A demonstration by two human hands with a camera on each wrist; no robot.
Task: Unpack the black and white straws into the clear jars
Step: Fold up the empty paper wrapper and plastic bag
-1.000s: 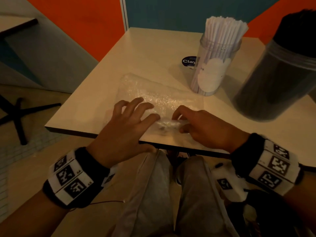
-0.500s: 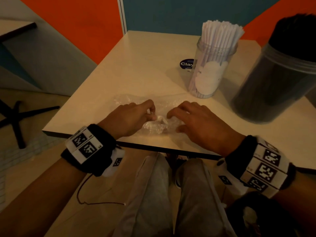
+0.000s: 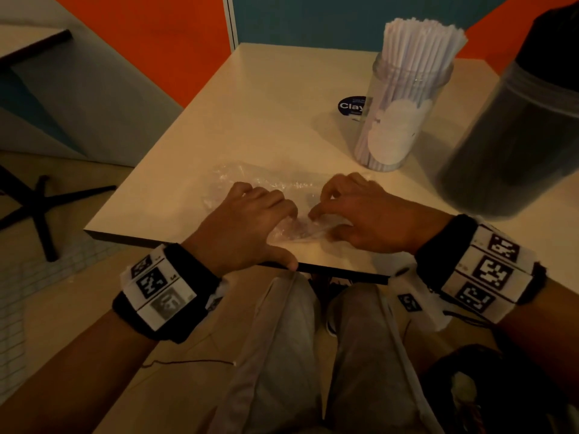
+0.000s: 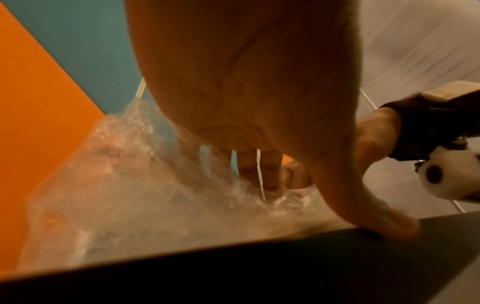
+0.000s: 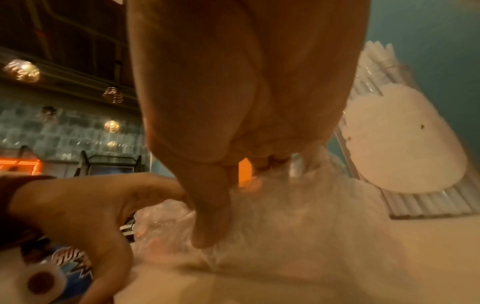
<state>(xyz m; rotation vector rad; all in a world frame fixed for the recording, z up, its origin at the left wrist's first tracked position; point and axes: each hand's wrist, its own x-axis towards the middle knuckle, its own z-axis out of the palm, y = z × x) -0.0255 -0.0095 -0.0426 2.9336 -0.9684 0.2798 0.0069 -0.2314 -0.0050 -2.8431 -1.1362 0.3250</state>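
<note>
From the head view, a crumpled clear plastic bag (image 3: 250, 183) is seen lying on the bench (image 3: 266, 98), close to its near edge. The left hand (image 3: 247, 220) is laid on the bag with its fingers curled into the plastic, while its thumb is hooked over the bench edge. The right hand (image 3: 366, 211) is set just beside it, fingers bent, and a fold of the bag is pinched between thumb and forefinger. Behind the hands a clear jar (image 3: 404, 120) filled with white straws (image 3: 419, 42) is stood upright. Well to its right, a second jar (image 3: 513, 142) packed with black straws (image 3: 557, 36) is seen, blurred and close to the camera. A round dark sticker (image 3: 351, 105) is stuck to the bench beside the white jar.

From the left wrist view, the left hand (image 4: 246, 82) is shown from below, its fingers (image 4: 270, 172) pressed down into the bunched bag (image 4: 130, 195). The right hand (image 4: 374, 139) is glimpsed at the far side.

From the right wrist view, the right hand (image 5: 246, 92) is shown gathering the bag (image 5: 285, 216) under its fingertips, with the left hand (image 5: 78, 207) beside it. The jar (image 5: 405, 144) of white straws is seen behind, out of focus.
</note>
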